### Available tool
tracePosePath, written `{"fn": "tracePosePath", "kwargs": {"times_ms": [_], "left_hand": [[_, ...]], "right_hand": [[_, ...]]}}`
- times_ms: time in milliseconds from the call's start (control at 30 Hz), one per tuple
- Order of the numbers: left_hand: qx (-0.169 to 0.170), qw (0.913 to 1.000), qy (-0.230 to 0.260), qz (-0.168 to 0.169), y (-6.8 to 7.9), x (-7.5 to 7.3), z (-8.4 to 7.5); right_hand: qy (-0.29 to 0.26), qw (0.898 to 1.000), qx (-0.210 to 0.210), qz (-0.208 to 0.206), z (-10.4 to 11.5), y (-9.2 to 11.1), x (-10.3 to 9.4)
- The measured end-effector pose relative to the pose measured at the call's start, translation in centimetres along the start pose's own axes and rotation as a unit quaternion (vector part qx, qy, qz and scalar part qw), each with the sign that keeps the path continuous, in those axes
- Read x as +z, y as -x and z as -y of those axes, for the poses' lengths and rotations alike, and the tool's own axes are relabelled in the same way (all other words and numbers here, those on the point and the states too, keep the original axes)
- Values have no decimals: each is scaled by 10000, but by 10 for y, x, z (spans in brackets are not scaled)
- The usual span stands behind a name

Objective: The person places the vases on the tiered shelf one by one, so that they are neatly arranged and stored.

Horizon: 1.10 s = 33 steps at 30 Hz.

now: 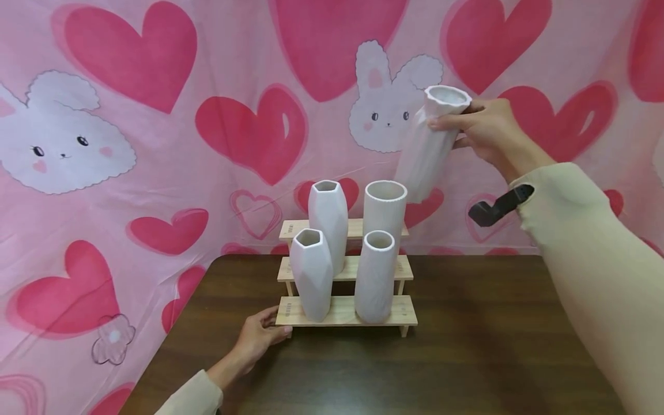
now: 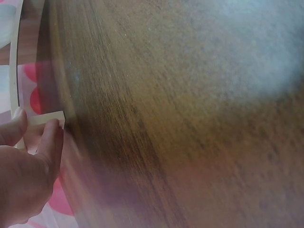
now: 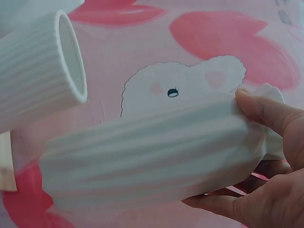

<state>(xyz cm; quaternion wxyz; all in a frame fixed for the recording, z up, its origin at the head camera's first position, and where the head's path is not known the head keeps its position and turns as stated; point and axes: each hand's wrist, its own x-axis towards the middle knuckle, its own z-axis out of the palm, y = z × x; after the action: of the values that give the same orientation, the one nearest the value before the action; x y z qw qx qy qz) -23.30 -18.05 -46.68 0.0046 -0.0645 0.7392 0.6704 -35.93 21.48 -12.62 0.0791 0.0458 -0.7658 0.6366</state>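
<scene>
My right hand (image 1: 485, 124) grips a white fluted vase (image 1: 427, 147) near its wavy rim. The vase is raised and tilted above the right side of a three-step wooden stand (image 1: 344, 311); its ridged side shows in the right wrist view. At the stand's front left corner, my left hand (image 1: 256, 340) pinches the board end and leg, thumb and fingers around the wood. A faceted white vase (image 1: 313, 282) and a slim round white vase (image 1: 374, 282) stand on the bottom step. Behind them rise another faceted vase (image 1: 329, 222) and a ribbed round vase (image 3: 38, 71).
The stand rests on a dark brown wooden table (image 1: 467, 334), near its back edge. Behind hangs a pink cloth (image 1: 249, 52) with hearts and white rabbits. A black strap (image 1: 500, 206) sits at the right sleeve's cuff.
</scene>
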Motion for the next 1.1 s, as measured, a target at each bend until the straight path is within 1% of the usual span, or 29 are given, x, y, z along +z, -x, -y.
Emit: {"fn": "tracePosePath", "kwargs": {"times_ms": [100, 233, 333, 533, 667, 867, 1000, 1100], "left_hand": [[-2, 10000, 13, 24, 1, 1, 0], [5, 10000, 2, 64, 3, 2, -1], [22, 10000, -1, 66, 4, 2, -1], [47, 10000, 15, 59, 6, 4, -1], [54, 9999, 21, 122, 7, 6, -2], [33, 9998, 2, 182, 9, 6, -3], [15, 9998, -19, 172, 10, 5, -4], [12, 9999, -26, 134, 10, 4, -4]], "right_hand": [[-162, 9998, -60, 59, 3, -1, 8], [-215, 9997, -51, 109, 9, -2, 22], [-101, 9999, -83, 102, 14, -1, 35], [130, 9994, -234, 217, 19, -1, 61], [58, 9995, -204, 252, 17, -1, 76], [122, 9991, -241, 323, 12, 0, 95], [202, 9986, -125, 465, 10, 1, 106], [333, 9976, 47, 606, 9, 1, 114]]}}
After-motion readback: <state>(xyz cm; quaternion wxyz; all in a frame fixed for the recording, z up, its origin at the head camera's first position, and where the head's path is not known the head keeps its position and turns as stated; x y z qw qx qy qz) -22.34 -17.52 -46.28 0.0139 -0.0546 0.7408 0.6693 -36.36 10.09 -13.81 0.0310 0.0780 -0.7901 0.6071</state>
